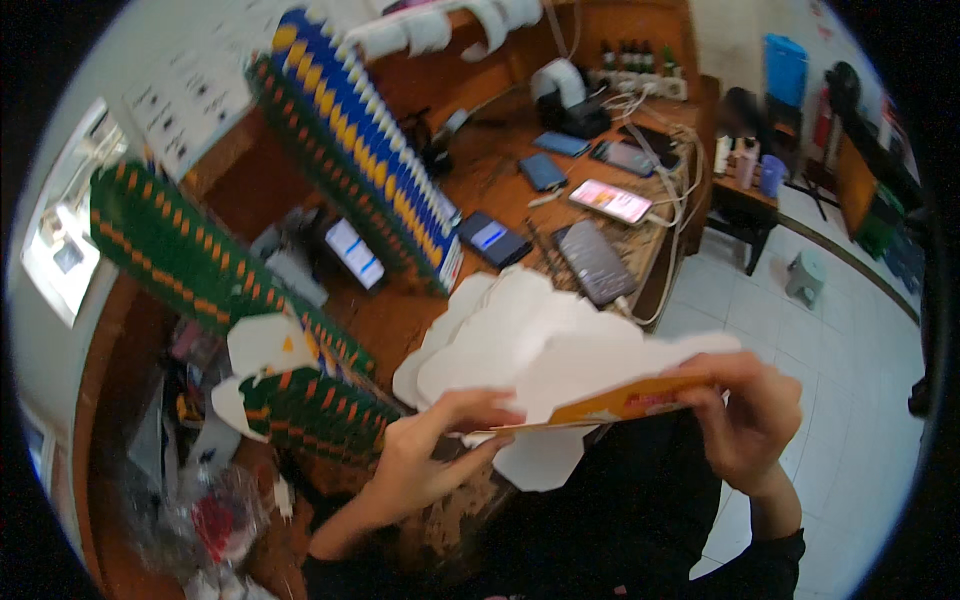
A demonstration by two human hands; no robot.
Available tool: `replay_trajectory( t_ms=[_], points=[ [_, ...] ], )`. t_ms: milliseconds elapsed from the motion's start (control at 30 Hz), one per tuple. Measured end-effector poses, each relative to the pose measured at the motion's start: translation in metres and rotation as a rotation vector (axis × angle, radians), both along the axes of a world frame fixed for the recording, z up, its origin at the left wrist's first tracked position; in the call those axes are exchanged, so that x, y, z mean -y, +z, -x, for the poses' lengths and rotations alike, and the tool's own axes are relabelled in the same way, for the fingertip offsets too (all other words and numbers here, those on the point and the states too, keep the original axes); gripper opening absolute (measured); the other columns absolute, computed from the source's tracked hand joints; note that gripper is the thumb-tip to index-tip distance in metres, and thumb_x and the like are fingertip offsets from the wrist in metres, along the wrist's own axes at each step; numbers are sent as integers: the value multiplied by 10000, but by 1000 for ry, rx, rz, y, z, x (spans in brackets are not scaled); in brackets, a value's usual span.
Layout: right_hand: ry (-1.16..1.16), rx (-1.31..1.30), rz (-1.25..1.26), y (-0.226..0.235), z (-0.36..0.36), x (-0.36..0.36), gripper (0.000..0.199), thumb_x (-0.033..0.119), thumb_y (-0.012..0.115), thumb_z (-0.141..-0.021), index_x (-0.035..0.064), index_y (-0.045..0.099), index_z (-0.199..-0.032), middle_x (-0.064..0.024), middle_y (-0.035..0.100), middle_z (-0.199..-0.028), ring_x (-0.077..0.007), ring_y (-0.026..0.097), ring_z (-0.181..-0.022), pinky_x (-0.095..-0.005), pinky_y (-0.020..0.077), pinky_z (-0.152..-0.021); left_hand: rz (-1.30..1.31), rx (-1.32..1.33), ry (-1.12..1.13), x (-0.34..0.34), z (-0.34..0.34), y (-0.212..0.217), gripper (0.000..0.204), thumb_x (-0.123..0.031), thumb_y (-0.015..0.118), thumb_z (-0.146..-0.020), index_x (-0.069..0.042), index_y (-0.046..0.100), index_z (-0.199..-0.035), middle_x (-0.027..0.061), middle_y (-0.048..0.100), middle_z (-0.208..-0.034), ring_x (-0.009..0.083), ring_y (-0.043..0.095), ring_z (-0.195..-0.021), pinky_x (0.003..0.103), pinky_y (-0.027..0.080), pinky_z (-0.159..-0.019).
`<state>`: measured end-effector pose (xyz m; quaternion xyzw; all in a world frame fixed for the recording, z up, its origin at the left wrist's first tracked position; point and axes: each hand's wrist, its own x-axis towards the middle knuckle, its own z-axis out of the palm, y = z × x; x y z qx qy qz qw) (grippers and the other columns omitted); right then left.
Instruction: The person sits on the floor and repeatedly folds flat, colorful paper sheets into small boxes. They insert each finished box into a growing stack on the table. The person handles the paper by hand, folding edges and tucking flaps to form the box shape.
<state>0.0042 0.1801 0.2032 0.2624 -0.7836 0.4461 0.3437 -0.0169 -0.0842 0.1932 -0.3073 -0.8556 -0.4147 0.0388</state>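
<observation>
Both hands, left hand [425,465] and right hand [752,415], are bare; a dark sleeve cuff [775,555] sits just below the right hand's wrist

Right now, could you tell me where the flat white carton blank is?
In the head view, lower centre: the carton blank is held between the left hand and right hand, above the wooden desk.

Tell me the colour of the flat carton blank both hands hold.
Carton blank: white inside, orange printed edge near the right hand; head view.

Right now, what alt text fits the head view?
Both bare hands, left hand and right hand, hold a flat white die-cut cardboard carton blank with an orange printed edge above a brown wooden desk bearing several phones and rows of stacked folded cartons.
</observation>
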Motion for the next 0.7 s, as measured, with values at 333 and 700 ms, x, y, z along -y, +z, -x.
replay_trajectory(
  t_ms=[333, 700],
  points=[
    [-386, -353, -458, 34, -34, 4, 433, 103, 718, -649, -5, 591, -1048, -128, 597, -1114, -347, 522, -1094, -466, 409, -930, -382, 118, -29, -62, 2, 22, 175, -33, 654, -806, 65, 599, -939, 115, 665, -876, 126, 639, -782, 240, 529, -686],
    [-41, 137, -102, -42, -36, 0, 434, 123, 691, -732, 22, 566, -1135, -90, 608, -1096, -235, 566, -1034, -378, 444, -849, 24, -91, -229, -73, 5, -3, 207, -93, 714, -753, 26, 611, -887, 85, 648, -755, 146, 640, -642, 244, 506, -583]
  ],
)
